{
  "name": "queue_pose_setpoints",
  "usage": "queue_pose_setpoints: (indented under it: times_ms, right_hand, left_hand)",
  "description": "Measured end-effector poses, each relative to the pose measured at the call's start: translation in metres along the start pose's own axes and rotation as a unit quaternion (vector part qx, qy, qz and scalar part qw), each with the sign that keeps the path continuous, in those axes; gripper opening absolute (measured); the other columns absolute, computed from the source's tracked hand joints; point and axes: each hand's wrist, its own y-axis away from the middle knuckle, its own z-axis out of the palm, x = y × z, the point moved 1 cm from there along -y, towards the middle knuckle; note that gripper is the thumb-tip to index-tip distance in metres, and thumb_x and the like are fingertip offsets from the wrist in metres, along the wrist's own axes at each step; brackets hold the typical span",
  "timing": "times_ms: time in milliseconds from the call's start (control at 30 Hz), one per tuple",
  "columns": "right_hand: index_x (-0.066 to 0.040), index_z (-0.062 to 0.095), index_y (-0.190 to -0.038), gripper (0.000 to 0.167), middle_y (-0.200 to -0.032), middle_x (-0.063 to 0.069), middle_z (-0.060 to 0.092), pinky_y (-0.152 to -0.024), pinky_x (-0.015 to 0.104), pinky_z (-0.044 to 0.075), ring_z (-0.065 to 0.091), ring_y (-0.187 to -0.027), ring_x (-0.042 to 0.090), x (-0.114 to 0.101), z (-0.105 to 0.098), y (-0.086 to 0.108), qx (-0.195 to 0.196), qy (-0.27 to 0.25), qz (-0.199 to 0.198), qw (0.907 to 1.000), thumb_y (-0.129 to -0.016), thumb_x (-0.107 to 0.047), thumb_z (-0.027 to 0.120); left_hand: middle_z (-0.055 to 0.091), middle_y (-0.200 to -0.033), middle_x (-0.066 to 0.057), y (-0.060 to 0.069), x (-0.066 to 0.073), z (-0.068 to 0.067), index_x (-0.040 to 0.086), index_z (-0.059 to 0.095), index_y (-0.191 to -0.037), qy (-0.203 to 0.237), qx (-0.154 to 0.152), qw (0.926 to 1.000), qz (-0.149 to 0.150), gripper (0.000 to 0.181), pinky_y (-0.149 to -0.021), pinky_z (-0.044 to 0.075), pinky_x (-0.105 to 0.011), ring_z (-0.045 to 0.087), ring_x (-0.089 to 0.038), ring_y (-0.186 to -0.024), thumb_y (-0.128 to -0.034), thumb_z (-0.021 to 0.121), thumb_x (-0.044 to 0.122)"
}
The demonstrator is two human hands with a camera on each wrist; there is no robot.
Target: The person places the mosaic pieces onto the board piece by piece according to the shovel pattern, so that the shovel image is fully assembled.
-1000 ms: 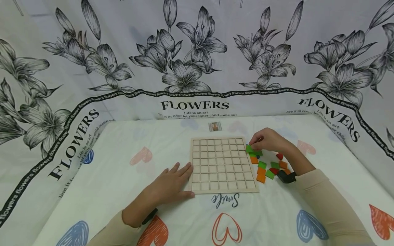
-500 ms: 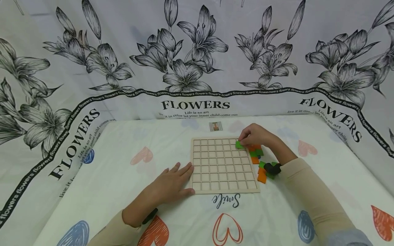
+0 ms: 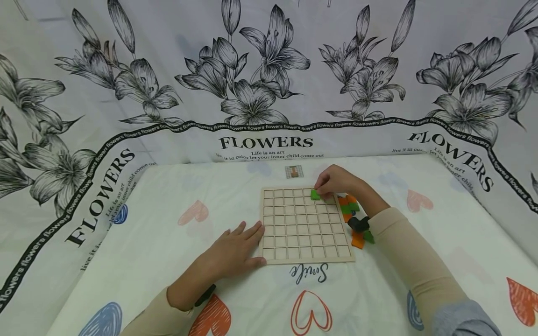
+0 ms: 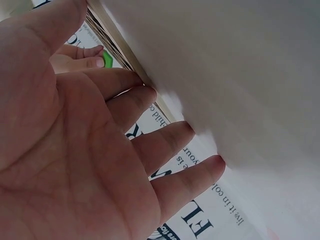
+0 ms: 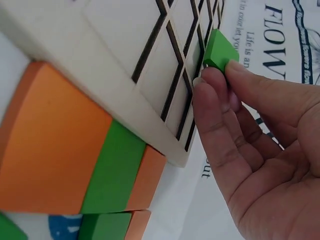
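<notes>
A square wooden grid board [image 3: 300,224] lies flat on the table, its cells bare where they show. My right hand [image 3: 338,179] pinches a green tile [image 3: 315,194] between thumb and fingers, over the board's far row, right of the middle. In the right wrist view the green tile [image 5: 220,51] is tilted just above the grid. My left hand [image 3: 235,252] is spread with straight fingers, its fingertips touching the board's left edge. The left wrist view shows its palm [image 4: 85,160] and the fingers along the board's edge.
Orange tiles [image 3: 357,240] and green tiles lie loosely right of the board, some hidden under the right wrist's black camera [image 3: 358,224]. A small card with a grid picture [image 3: 294,171] lies beyond the board. A flower-printed curtain [image 3: 269,84] hangs behind the table.
The right hand has carried the green tile from the loose pieces leftward over the board's far row. The left hand has stayed at the board's left edge.
</notes>
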Motion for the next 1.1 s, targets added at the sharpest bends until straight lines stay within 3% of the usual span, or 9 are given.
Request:
queue_pose_setpoints:
  times_ms: [467, 767, 1100]
  right_hand:
    - [0.000, 0.075, -0.088, 0.001, -0.087, 0.011, 0.073, -0.073, 0.036, 0.058, 0.072, -0.078, 0.024, -0.016, 0.008, -0.013, 0.001, -0.020, 0.004, 0.9998, -0.088, 0.000, 0.074]
    - [-0.004, 0.075, -0.083, 0.006, -0.083, 0.009, 0.072, -0.070, 0.034, 0.058, 0.070, -0.073, 0.021, -0.024, 0.017, -0.025, -0.005, 0.002, 0.011, 0.9999, -0.087, 0.000, 0.075]
    - [-0.002, 0.072, -0.084, 0.007, -0.085, 0.012, 0.071, -0.069, 0.034, 0.059, 0.071, -0.074, 0.022, -0.036, 0.028, -0.036, -0.017, -0.014, 0.011, 0.9997, -0.088, 0.003, 0.074]
  left_hand:
    - [0.032, -0.161, -0.006, -0.001, 0.000, 0.001, 0.008, 0.035, -0.157, -0.005, -0.004, 1.0000, -0.001, 0.080, -0.105, 0.035, -0.064, 0.032, -0.042, -0.144, -0.0967, 0.057, 0.056]
    - [0.031, -0.162, -0.005, -0.001, -0.001, 0.002, 0.009, 0.035, -0.157, -0.004, -0.006, 1.0000, -0.003, 0.080, -0.105, 0.035, -0.064, 0.031, -0.042, -0.144, -0.0971, 0.056, 0.057]
    - [0.031, -0.162, -0.007, 0.000, -0.002, 0.001, 0.007, 0.035, -0.157, -0.008, -0.001, 0.9999, 0.008, 0.079, -0.103, 0.037, -0.064, 0.032, -0.043, -0.143, -0.0979, 0.055, 0.056]
